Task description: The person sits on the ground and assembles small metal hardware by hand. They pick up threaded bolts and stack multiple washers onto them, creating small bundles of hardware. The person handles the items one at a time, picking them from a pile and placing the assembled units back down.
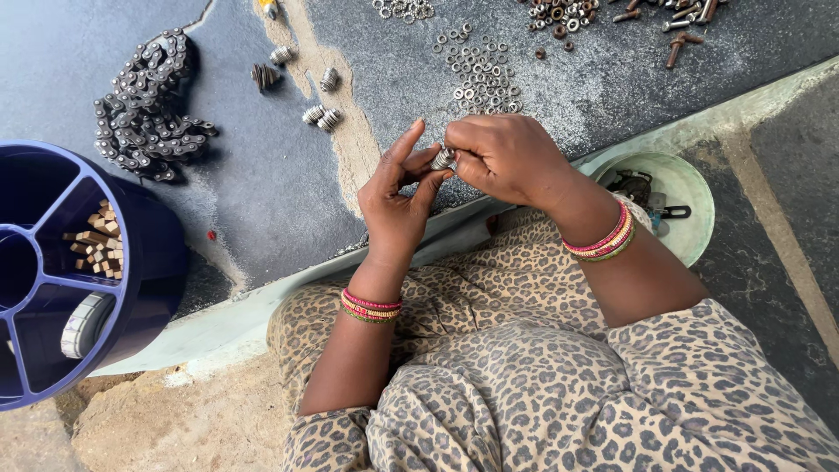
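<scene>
Above my lap, over the dark floor [262, 175], my right hand [507, 157] and left hand [398, 197] meet. Both grips close on one small stack of washers [443, 158], pinched between the fingertips of each. Loose washers [481, 74] lie on the floor just beyond. My fingers hide most of the stack; its count cannot be made out.

The stack of washers [443, 158] is mostly hidden between the fingers of the left hand [398, 197] and right hand [502, 157] — count unreadable; the blue bin [140, 262] is cut off at the left edge.
</scene>
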